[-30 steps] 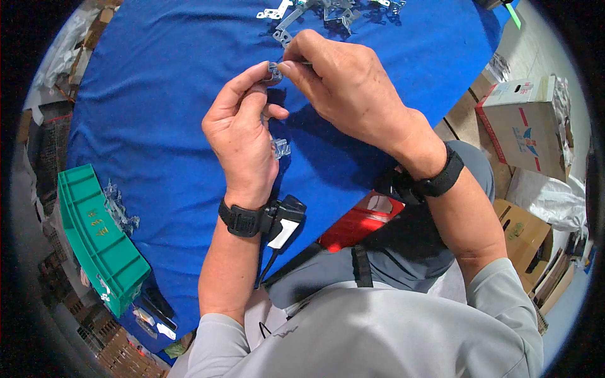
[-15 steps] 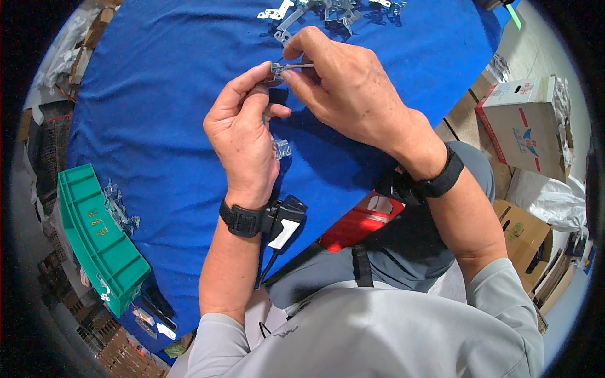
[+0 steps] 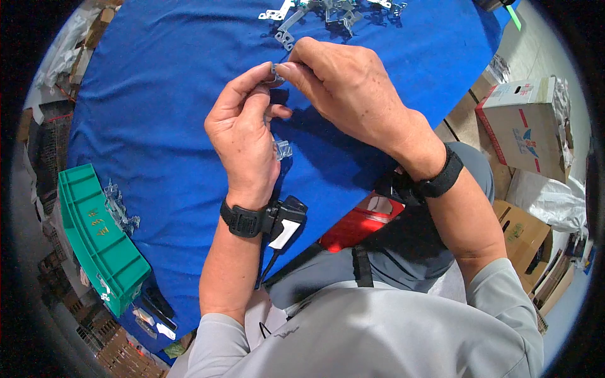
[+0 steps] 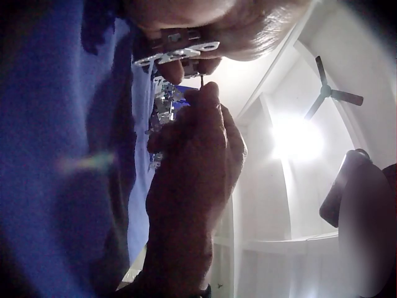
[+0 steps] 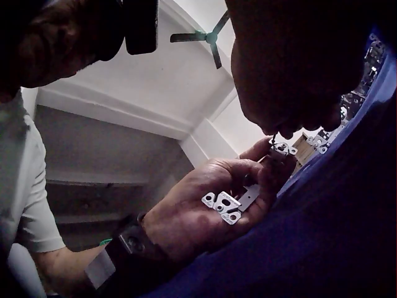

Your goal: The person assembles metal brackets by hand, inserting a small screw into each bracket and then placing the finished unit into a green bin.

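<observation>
In the head view my left hand (image 3: 242, 135) grips a silvery metal hinge (image 3: 283, 149), with thumb and forefinger pinching its far end. Lying against the palm is the near plate with round screw holes, plain in the right wrist view as the hinge plate (image 5: 228, 208). My right hand (image 3: 359, 91) is right at the left fingertips. Between its thumb and forefinger it pinches a thin metal rod (image 4: 201, 81), whose tip meets the hinge end. Most of the rod is hidden by the right fingers.
Several metal hinges (image 3: 287, 34) lie piled at the far edge of the blue cloth (image 3: 151, 82). A green plastic bin (image 3: 101, 233) stands at the left, with clear-looking metal pieces (image 3: 120, 208) beside it. Cardboard boxes (image 3: 526, 129) are on the floor at right.
The right hand's fingers have turned and dipped slightly, covering the thin rod that showed half a second ago. The left hand keeps its hold on the hinge, almost still.
</observation>
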`<state>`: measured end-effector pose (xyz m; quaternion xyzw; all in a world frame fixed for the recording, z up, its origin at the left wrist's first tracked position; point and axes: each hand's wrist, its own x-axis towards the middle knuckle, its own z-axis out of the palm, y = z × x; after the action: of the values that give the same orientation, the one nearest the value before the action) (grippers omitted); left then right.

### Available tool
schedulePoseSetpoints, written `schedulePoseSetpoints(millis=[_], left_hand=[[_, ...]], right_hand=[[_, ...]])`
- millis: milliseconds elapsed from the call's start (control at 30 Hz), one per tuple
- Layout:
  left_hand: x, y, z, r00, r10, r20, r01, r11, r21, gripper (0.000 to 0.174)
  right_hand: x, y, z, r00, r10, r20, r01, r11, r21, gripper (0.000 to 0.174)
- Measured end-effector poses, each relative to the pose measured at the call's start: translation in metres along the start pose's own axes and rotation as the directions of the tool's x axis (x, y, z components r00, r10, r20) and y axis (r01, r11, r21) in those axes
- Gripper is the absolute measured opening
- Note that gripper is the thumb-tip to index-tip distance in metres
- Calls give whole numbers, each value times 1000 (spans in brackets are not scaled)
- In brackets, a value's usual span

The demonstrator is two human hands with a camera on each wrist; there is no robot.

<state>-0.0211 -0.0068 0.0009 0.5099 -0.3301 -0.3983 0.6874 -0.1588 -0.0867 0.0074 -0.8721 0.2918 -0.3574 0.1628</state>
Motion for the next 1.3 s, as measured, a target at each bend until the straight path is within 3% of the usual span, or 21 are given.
schedulePoseSetpoints(millis=[133, 333, 400, 433, 633, 700, 733, 900, 1033, 1100, 1233, 1300], left_hand=[[1, -1, 0, 1000, 5, 4, -5, 1000, 11, 26], [0, -1, -1, 1000, 10, 7, -10, 1000, 3, 25], [1, -2, -1, 1000, 10, 8, -10, 1000, -3, 25], [1, -2, -1, 1000, 10, 7, -10, 1000, -8, 25], [1, -1, 0, 1000, 13, 13, -13, 1000, -1, 25], [0, -1, 1, 1000, 8, 11, -8, 1000, 4, 25], [1, -1, 1, 1000, 3, 9, -3, 1000, 9, 25], [0, -1, 0, 1000, 5, 15, -5, 1000, 6, 25], [0, -1, 0, 1000, -3, -10, 4, 1000, 10, 26], [1, -1, -1, 1000, -8, -6, 8, 1000, 5, 26], [0, -1, 0, 1000, -19, -22, 19, 1000, 8, 26], [0, -1, -1, 1000, -11, -10, 11, 1000, 8, 26]], right_hand=[[1, -4, 2, 996, 37, -76, -25, 987, 156, 23], [0, -1, 0, 1000, 13, 23, -12, 1000, -21, 17], [1, -5, 1, 997, 35, -67, -24, 987, 158, 18], [1, -4, 1, 997, 35, -67, -24, 987, 158, 18], [0, -2, -1, 998, 17, 56, -15, 999, -38, 18], [1, -3, 4, 995, 26, -98, -8, 983, 183, 19], [1, -2, 4, 995, 26, -98, -7, 983, 184, 19], [1, -2, -1, 997, 41, 72, -37, 997, -61, 27], [0, -2, 4, 997, 61, 46, -57, 995, -81, 23], [1, -2, 7, 997, 26, -69, -24, 999, 36, 24], [1, -3, 1, 997, 50, -66, -45, 997, 69, 23], [0, -3, -2, 997, 62, 39, -60, 998, -35, 21]])
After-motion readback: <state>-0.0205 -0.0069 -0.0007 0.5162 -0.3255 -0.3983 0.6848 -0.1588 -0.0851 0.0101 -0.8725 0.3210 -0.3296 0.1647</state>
